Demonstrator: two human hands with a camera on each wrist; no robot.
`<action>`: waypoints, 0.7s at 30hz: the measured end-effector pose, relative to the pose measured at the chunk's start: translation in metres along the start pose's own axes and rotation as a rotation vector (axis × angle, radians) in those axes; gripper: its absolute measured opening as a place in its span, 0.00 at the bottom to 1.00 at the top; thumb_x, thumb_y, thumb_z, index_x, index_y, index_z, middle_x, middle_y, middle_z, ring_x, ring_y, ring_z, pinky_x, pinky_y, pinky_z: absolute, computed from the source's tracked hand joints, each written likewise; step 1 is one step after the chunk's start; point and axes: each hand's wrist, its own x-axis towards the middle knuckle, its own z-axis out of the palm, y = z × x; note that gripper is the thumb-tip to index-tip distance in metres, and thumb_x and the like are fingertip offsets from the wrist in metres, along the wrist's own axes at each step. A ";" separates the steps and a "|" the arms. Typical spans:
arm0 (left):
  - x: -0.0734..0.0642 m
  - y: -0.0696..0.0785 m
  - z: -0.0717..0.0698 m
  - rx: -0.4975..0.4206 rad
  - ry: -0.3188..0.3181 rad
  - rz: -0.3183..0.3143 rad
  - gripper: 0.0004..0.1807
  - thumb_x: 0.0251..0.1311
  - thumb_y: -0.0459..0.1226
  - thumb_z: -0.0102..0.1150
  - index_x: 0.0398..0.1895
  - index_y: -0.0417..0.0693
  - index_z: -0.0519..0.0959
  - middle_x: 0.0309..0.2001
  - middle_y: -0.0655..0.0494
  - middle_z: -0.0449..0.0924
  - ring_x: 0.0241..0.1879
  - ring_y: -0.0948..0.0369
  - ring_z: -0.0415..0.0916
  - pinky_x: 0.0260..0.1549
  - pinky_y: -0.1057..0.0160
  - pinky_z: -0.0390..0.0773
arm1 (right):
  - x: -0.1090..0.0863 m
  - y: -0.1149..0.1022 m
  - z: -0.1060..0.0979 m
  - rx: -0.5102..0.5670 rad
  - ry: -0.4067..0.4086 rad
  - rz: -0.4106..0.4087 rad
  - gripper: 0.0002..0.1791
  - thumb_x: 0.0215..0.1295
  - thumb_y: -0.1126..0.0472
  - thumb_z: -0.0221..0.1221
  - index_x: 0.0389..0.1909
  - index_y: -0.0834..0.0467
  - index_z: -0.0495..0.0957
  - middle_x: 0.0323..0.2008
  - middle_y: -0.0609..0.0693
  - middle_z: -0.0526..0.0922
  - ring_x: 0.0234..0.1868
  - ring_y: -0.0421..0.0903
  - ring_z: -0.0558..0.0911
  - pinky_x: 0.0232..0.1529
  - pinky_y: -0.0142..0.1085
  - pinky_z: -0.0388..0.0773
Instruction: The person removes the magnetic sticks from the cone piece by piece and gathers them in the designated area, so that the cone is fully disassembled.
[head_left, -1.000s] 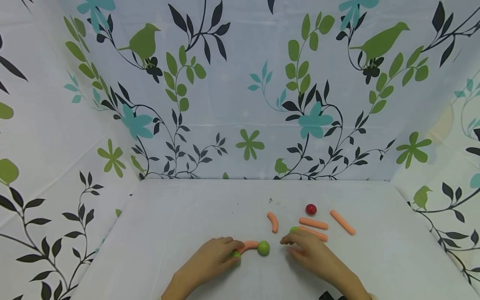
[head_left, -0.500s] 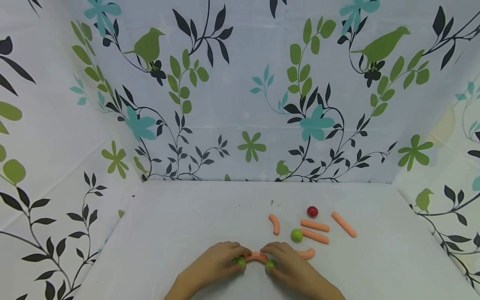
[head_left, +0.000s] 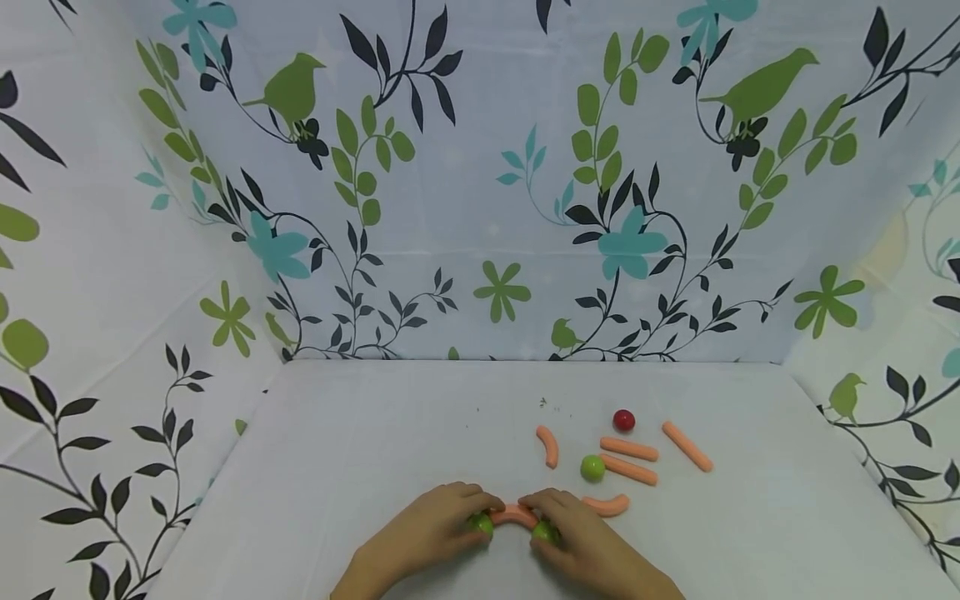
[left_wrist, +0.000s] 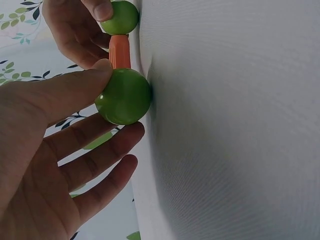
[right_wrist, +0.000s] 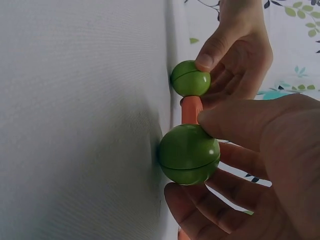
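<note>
On the white table, a curved orange stick [head_left: 513, 515] lies between two green balls, one at each end. My left hand [head_left: 441, 527] pinches the left green ball [left_wrist: 123, 97] between thumb and fingers, its other fingers spread. At the opposite end, my right hand [head_left: 576, 535] grips the right green ball [right_wrist: 189, 154], thumb by the joint with the stick [right_wrist: 191, 110]. Both balls appear to touch the stick's ends; whether they are fixed there I cannot tell. In the head view the fingers partly cover both balls.
Right of centre lie a loose green ball [head_left: 592, 468], a red ball [head_left: 624, 420], straight orange sticks [head_left: 687, 447] and a short curved one [head_left: 547, 447]. Another curved stick [head_left: 607, 505] lies right beside my right hand. Patterned cloth [head_left: 420, 250] walls in the table's back and sides.
My right hand has come left and down from beside the loose pieces to the right-hand green ball. The left hand, with its ball and stick, has shifted slightly right and nearer.
</note>
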 end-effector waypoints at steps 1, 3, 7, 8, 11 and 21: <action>0.000 0.001 0.000 -0.005 -0.002 0.000 0.20 0.66 0.45 0.69 0.60 0.58 0.83 0.50 0.71 0.84 0.50 0.73 0.79 0.53 0.67 0.81 | 0.000 0.001 0.000 0.001 -0.005 0.002 0.22 0.74 0.52 0.62 0.66 0.44 0.75 0.60 0.36 0.80 0.59 0.36 0.77 0.63 0.37 0.79; 0.000 0.002 -0.001 -0.005 -0.007 -0.003 0.20 0.66 0.45 0.69 0.60 0.58 0.83 0.50 0.71 0.84 0.50 0.73 0.79 0.53 0.66 0.81 | 0.000 0.002 0.000 0.002 -0.009 0.002 0.22 0.74 0.52 0.62 0.66 0.44 0.75 0.60 0.36 0.80 0.58 0.35 0.77 0.63 0.37 0.79; 0.001 0.004 -0.002 -0.008 -0.011 -0.016 0.19 0.66 0.44 0.70 0.60 0.59 0.83 0.50 0.71 0.84 0.49 0.73 0.79 0.52 0.66 0.81 | 0.000 0.003 0.000 0.004 -0.005 -0.019 0.21 0.74 0.54 0.62 0.65 0.43 0.75 0.59 0.35 0.80 0.57 0.34 0.77 0.61 0.36 0.79; 0.001 0.004 -0.002 -0.006 -0.011 -0.019 0.19 0.66 0.44 0.70 0.60 0.59 0.83 0.50 0.71 0.84 0.49 0.73 0.79 0.52 0.66 0.81 | -0.001 0.003 0.001 0.003 -0.002 -0.025 0.20 0.74 0.55 0.62 0.65 0.43 0.75 0.58 0.35 0.80 0.57 0.34 0.77 0.61 0.36 0.79; 0.000 0.004 -0.002 -0.011 -0.010 -0.026 0.19 0.66 0.44 0.69 0.60 0.59 0.83 0.49 0.71 0.84 0.47 0.74 0.78 0.51 0.67 0.81 | -0.001 0.002 0.001 0.001 0.005 -0.041 0.20 0.74 0.56 0.62 0.64 0.43 0.76 0.58 0.34 0.80 0.57 0.34 0.77 0.61 0.36 0.79; 0.000 0.008 -0.004 0.009 -0.010 -0.021 0.16 0.66 0.42 0.69 0.57 0.59 0.85 0.47 0.71 0.84 0.47 0.72 0.78 0.50 0.66 0.81 | -0.003 0.000 -0.001 0.001 -0.009 -0.035 0.21 0.70 0.61 0.62 0.63 0.44 0.78 0.53 0.34 0.82 0.50 0.32 0.74 0.53 0.32 0.78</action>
